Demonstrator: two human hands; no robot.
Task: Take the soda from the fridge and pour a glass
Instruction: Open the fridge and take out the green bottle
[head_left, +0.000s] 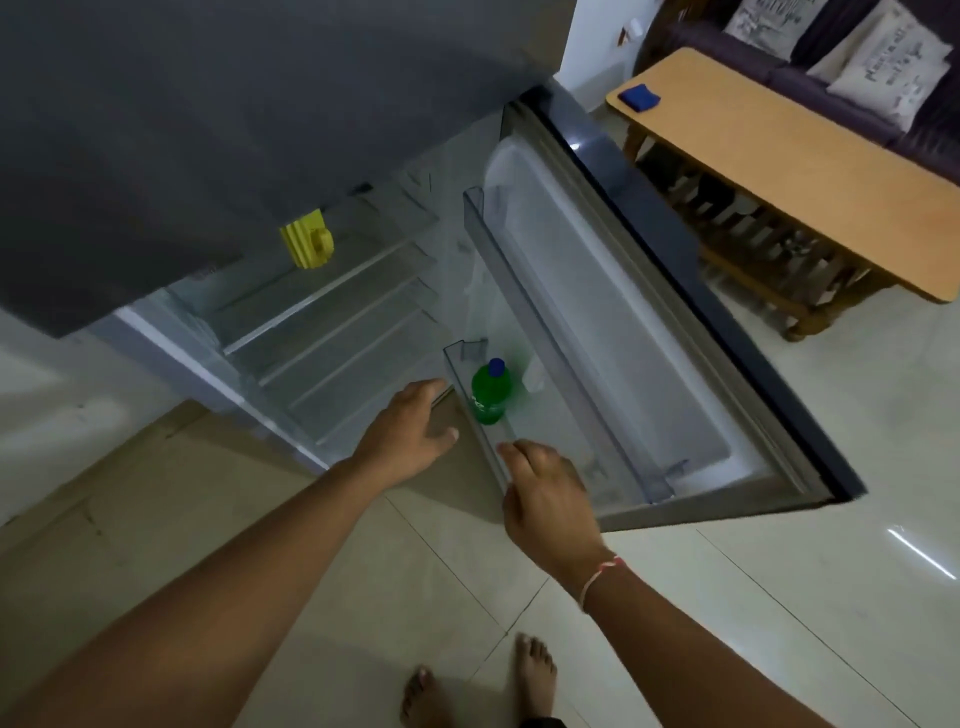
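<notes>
A green soda bottle (491, 397) with a blue cap stands upright in the lower clear bin (480, 434) of the open fridge door (675, 312). My left hand (410, 428) hovers just left of the bin, fingers spread, holding nothing. Just below the bottle, my right hand (545, 499) is at the bin's front edge with loosely curled fingers and nothing in it. Neither hand touches the bottle. No glass is in view.
The fridge interior (332, 322) shows bare glass shelves and a yellow object (307, 244) on an upper shelf. A wooden table (779, 156) with a blue cloth (640, 96) stands to the right, a sofa with cushions behind it. My bare feet are on the tiled floor.
</notes>
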